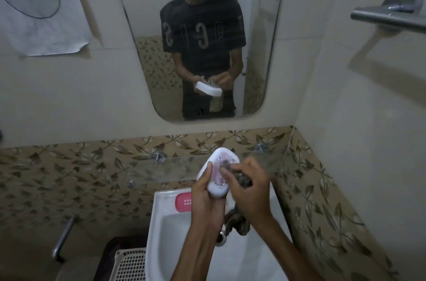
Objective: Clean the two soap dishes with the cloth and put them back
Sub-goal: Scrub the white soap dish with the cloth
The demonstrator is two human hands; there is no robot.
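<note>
My left hand [204,195] grips a white soap dish [219,165] with a pink patterned inside, held tilted above the sink. My right hand [247,190] holds a bunched dark grey cloth [242,180] and presses it against the inside of that dish. The loose end of the cloth hangs down below my right hand over the basin. A second soap dish [183,202], pink with small holes, lies on the back left ledge of the sink, partly hidden by my left hand.
A white sink [159,234] sits below, its tap mostly hidden by my hands. A glass shelf [161,167] runs along the tiled wall behind. A mirror [147,68] hangs above. A towel bar [389,18] juts out at right; a white basket [130,264] stands at lower left.
</note>
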